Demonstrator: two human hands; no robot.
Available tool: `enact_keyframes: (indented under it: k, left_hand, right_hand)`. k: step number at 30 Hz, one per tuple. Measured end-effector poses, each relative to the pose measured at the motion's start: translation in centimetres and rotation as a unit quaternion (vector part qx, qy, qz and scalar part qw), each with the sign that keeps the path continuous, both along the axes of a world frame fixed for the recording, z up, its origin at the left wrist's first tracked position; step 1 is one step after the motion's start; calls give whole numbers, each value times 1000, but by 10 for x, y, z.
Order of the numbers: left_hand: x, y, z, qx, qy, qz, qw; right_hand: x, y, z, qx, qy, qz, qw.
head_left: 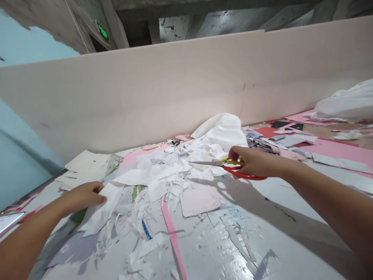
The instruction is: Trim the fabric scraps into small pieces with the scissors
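My right hand (247, 160) grips a pair of scissors (210, 163) with red and yellow handles above the scrap pile. Their metal blades point left, over loose white cuttings (175, 171). To the left, my left hand (86, 197) is at a piece of white paper (106, 206). Its fingers are curved, with a gap between thumb and forefinger; the other fingertips are hidden. Between the hands lie a pale pink square (199, 200) and a long pink strip (171, 233). Behind the scissors rises a crumpled white sheet (223, 132).
A pale upright panel (145, 97) closes off the back of the white table surface (212, 252). Pink sheets (344, 153) and a white bundle (349, 101) lie at the right. Stacked white sheets (87, 167) rest at the back left, near a blue wall (20, 147).
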State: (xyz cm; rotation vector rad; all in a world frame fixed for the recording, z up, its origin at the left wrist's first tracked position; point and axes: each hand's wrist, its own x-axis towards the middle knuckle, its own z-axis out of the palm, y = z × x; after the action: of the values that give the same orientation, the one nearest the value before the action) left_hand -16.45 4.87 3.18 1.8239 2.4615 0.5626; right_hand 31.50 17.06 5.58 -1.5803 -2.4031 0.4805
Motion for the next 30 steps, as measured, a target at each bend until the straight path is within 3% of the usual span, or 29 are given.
enact_keyframes:
  k: [3,4,7,10,12,16,19,21,25,30]
  left_hand:
    - [14,2,8,35,78,25,996]
    - [20,1,13,47,102,17,994]
    - [46,-8,28,78,183,13,980]
    - [75,-22,32,80,302,-53,948]
    - [89,-29,29,119,384,-48,914]
    - [100,-40,29,187,411,-129,883]
    - [101,-50,42,264,412,-186,852]
    - [102,-56,51,307,420,-187,834]
    - [110,-60,63,334,418,-188,824]
    - [114,-45,70,334,447,-230,797]
  right_hand:
    - [-11,-6,4,-28,105,9,994]
    - [-20,-10,3,-75,188,13,979]
    - [-63,-26,-5,-288,391,76,871]
    - [-125,-44,-17,-496,486,91,714]
    - [-170,-53,-23,-541,485,89,681]
    - [-240,-53,-25,-559,515,82,644]
    - [-264,-32,-16,-513,573,58,637]
    - [-265,-14,-6,-464,614,30,637]
    - [-250,18,16,-394,664,13,636]
    - [-221,42,59,-311,714,29,627]
